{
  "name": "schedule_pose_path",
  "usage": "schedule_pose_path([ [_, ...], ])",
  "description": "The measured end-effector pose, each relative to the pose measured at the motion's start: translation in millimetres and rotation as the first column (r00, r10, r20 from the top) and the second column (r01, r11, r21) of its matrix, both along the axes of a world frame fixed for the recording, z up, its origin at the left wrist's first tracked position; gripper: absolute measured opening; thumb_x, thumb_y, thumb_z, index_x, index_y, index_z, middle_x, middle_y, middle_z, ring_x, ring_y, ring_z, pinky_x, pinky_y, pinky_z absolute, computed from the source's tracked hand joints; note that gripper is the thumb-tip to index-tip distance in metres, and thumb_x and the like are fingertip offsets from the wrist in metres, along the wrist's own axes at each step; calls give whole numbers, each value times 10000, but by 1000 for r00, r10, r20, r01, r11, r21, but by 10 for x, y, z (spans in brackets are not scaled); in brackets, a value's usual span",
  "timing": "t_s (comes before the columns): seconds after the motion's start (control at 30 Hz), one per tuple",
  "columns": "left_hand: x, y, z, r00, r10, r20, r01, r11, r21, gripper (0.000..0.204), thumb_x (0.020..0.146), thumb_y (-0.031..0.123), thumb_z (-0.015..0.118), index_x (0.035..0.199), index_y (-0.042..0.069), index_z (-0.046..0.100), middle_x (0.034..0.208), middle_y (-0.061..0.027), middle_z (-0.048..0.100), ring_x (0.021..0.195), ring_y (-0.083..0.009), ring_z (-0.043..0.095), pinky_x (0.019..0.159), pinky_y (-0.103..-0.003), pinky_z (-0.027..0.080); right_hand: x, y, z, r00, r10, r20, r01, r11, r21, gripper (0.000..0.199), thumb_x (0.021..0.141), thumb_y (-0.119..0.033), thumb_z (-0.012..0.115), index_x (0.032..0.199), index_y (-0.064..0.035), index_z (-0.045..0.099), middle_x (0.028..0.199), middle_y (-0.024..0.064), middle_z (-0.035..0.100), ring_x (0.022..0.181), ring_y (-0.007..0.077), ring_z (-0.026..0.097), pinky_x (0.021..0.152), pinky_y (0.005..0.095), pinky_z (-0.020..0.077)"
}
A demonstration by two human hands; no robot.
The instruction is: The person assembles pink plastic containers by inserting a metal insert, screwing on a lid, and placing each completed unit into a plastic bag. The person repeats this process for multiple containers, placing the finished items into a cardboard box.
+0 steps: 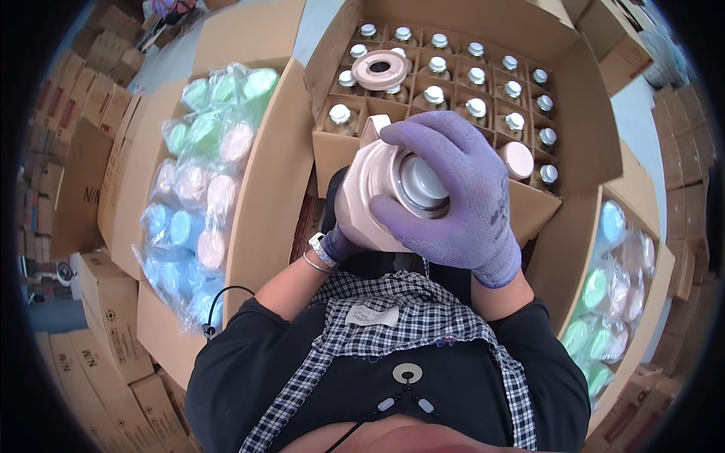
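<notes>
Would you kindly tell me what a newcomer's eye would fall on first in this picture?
Probably the pale pink, rounded jug at the centre, with the purple-gloved right hand curved about its mouth. Just beyond it, a divided brown cardboard box holds rows of whitish-capped see-through bottles, a pale pink ring lying on some. To the left, another brown cardboard box brims with plastic-wrapped green, pink and blue round pieces.

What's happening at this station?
A purple-gloved person is holding a pink jug. The right hand spans its open mouth, where a white cap shows; the left hand, mostly hidden, is at its side. A pink ring lies on bottles in a divided carton. Boxes of bagged green, pink and blue pieces stand either side.
</notes>
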State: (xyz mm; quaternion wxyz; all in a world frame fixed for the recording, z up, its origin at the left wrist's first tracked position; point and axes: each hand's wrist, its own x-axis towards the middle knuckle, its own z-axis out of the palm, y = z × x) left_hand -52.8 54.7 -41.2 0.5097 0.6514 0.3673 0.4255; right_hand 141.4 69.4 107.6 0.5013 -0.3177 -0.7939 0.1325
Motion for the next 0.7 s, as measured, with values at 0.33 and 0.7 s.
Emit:
schedule_pose_path([
  [0.33,-291,-52,-239,987,-122,-103,133,985,107,1063,946,398,829,1726,118,163,1769,-136,251,1629,-269,255,1336,-440,232,-197,367,-21,922,386,41,-383,922,-62,550,623,-320,877,1111,-79,794,1076,125,719,934,328,718,810,411,585],
  [0.7,95,18,420,730,320,-604,177,766,619,1002,980,451,777,1720,115,190,1762,-143,265,1628,-282,258,1334,-448,231,259,154,96,968,251,29,-248,966,-79,670,754,-243,846,1360,-38,649,1192,164,689,1134,368,662,1008,461,539],
])
